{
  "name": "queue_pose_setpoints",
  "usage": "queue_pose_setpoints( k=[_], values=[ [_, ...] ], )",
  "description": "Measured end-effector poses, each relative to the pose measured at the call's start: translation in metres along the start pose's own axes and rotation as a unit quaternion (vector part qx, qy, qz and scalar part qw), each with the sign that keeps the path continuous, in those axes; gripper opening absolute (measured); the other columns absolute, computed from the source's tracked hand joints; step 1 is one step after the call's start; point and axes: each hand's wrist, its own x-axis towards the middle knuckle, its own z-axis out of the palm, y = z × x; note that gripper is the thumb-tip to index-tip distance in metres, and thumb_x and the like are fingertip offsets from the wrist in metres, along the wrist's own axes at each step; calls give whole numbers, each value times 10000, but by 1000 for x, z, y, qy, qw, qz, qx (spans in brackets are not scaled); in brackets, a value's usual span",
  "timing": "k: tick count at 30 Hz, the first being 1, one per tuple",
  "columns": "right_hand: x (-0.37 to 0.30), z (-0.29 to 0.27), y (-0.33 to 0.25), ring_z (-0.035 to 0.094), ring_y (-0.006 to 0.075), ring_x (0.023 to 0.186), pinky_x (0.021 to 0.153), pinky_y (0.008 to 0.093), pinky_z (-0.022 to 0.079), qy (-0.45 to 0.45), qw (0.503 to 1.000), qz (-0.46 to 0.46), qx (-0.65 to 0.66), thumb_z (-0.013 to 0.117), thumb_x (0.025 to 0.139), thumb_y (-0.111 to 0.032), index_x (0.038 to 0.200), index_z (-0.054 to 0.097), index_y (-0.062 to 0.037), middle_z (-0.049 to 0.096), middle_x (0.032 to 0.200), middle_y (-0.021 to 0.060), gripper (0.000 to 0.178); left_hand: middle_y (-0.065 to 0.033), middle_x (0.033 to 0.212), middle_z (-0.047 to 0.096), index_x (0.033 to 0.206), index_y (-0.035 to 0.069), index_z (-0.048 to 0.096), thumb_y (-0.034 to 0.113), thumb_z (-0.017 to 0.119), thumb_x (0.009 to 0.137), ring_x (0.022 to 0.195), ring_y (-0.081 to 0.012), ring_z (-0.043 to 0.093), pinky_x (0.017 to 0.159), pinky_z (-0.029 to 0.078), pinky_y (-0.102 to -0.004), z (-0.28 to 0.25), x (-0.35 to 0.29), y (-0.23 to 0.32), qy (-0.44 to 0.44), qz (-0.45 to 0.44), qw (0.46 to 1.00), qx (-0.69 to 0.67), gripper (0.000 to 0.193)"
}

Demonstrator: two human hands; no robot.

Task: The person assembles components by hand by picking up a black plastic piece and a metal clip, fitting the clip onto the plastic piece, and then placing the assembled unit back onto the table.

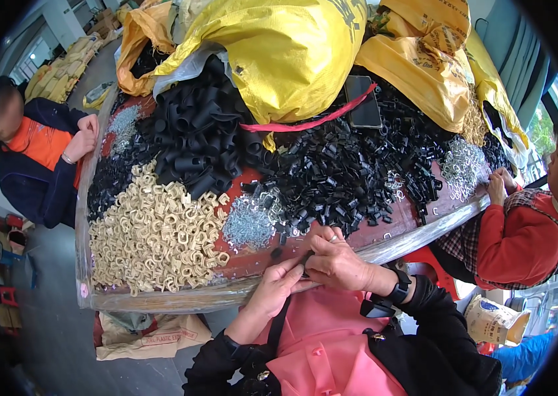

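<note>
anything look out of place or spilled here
A dark, flat, rectangular phone-like device lies on the heap of small, shiny black parts, a red ribbon-like strip crossing it; it looks odd among loose parts. A few small silver metal pieces lie strayed on the dark red tabletop.

Print we see around the worktop (160, 302)
At its far side, dark characters on a yellow sack (292, 59) and an orange sack (424, 72); below its near edge, red lettering (168, 338) on a tan sack (140, 348); right of it, a blue mark (488, 306) on a cream bag (490, 325).
</note>
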Motion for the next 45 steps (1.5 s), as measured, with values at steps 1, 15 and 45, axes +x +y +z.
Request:
queue_pose_setpoints(
  k=[1,15,45],
  values=[
    [1,0,0,417,241,908,751,383,310,-8,1000,2,-7,648,568,-114,647,558,-82,458,899,41,125,-107,1120,480,1222,-33,370,116,380,911,994,-182,520,863,463,-338,-1,0,-1,-1,-2,1000,15,344],
    [43,33,-10,458,243,874,697,356,348,25,995,-52,78,672,578,-105,719,583,-100,500,916,41,166,-117,1049,538,1110,-23,456,98,446,881,939,-201,560,805,486,-309,-46,-33,6,64,41,994,-84,259],
    [50,31,91,559,219,689,601,327,435,-27,943,100,-317,570,683,-126,766,504,-86,485,739,62,113,-137,952,589,993,20,517,129,531,845,815,-204,598,696,498,-278,-46,-13,7,91,57,979,-174,185]
  ],
)
